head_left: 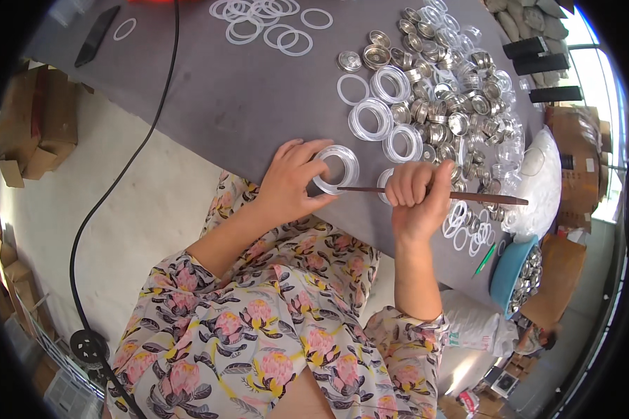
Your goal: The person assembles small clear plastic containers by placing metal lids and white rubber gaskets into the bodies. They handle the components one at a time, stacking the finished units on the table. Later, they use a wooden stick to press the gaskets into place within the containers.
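So the left hand (291, 183) has its fingers curled around a clear plastic ring (336, 169), pinching it by the rim and holding it right at the near edge of the grey table (244, 91). The right hand (416, 199) is closed in a fist around a thin brown stick (433, 193), which lies roughly level, with its pointed end touching the lower edge of that ring and its other end poking out past the fist toward the right. Just behind the right fist there's another clear ring, mostly hidden by the knuckles. Further back on the table sit a few more clear rings (381, 115) lying flat, and beyond those a big messy heap of small metal caps (454, 105) mixed in with more clear pieces. Flat white rings (265, 21) are scattered at the far edge, and some more white rings (468, 227) lie near the right end of the stick. A blue bowl (508, 269) full of metal parts sits down to the right, next to a green pen (485, 260). A black cable (129, 160) trails off the table down to the floor on the left, near some cardboard boxes (31, 126).
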### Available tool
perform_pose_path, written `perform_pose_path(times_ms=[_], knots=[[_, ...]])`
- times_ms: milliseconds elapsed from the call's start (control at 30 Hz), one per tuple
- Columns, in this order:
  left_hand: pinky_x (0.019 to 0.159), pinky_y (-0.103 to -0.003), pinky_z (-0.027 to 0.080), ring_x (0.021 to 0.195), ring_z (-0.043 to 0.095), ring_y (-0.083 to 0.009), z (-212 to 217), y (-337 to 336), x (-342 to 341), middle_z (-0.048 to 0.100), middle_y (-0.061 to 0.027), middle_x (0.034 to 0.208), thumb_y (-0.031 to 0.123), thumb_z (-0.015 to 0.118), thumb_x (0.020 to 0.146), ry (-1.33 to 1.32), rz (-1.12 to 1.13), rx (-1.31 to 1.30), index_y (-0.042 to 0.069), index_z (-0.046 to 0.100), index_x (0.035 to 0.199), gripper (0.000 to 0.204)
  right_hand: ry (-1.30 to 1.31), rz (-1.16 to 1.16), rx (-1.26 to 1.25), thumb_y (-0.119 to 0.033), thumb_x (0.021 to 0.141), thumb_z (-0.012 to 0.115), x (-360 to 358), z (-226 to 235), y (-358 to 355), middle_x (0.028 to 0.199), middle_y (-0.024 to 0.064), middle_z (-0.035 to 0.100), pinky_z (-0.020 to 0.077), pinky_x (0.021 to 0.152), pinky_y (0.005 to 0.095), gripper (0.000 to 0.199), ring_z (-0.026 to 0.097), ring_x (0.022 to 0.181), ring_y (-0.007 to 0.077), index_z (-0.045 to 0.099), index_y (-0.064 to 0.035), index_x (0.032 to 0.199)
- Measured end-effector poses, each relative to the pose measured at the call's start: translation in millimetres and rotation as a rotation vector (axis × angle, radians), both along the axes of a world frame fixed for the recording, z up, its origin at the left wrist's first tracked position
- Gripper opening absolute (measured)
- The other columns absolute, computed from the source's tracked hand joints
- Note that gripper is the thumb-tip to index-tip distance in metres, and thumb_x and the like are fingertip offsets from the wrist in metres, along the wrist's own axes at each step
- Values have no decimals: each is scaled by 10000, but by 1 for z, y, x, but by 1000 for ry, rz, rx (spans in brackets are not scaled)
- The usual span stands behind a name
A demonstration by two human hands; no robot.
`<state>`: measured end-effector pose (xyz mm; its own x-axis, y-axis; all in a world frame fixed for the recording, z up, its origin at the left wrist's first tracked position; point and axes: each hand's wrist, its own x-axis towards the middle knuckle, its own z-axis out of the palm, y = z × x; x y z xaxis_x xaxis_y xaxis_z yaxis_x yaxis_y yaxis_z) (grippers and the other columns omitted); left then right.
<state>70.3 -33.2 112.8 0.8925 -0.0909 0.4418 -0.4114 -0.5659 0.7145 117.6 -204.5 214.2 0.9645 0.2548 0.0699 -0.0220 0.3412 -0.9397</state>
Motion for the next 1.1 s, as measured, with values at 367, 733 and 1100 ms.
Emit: perform_pose_path(times_ms=[367,733,1100], knots=[[963,-456,341,1087,507,-310,15,-8,1,542,-124,1174,284,817,566,65,79,-61,36,441,1252,822,-49,31,165,-448,997,239,9,-28,43,446,-13,240,145,410,278,610,184,420,123,248,-123,481],[998,-489,309,1097,506,-283,22,-9,0,539,-118,1173,324,788,610,78,49,37,53,463,1242,761,24,27,6,-389,1003,274,-4,-8,28,429,-11,244,147,393,275,595,200,393,110,261,-116,474],[957,-439,356,1102,492,-243,43,-4,4,466,-121,1264,315,806,621,92,11,-158,46,392,1301,841,-11,0,-383,-300,946,479,7,39,-12,449,21,294,222,395,308,490,286,385,139,372,-45,541]])
